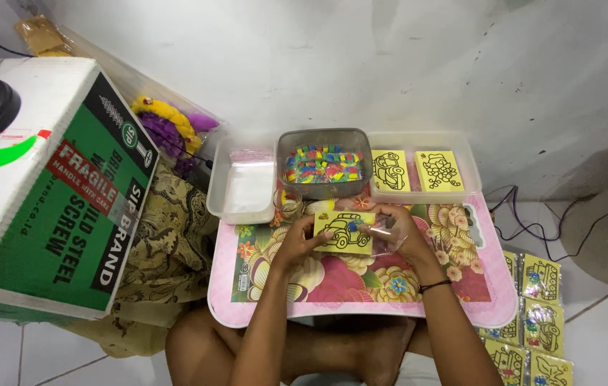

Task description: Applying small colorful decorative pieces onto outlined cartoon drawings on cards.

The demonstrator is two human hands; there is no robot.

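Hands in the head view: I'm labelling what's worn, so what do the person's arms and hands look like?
Both arms are bare, with no sleeves or gloves. The right hand has a thin black band at its wrist. The left hand shows nothing worn. No rings can be made out on the fingers.

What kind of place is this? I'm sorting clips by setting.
Probably a home floor used for piecework: the person sits cross-legged at a low flowered table, with a tub of coloured bits and packed yellow cards on floor tiles.

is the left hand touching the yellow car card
Touching. The head view shows the left hand gripping the left edge of the yellow car card, fingers overlapping it with no gap.
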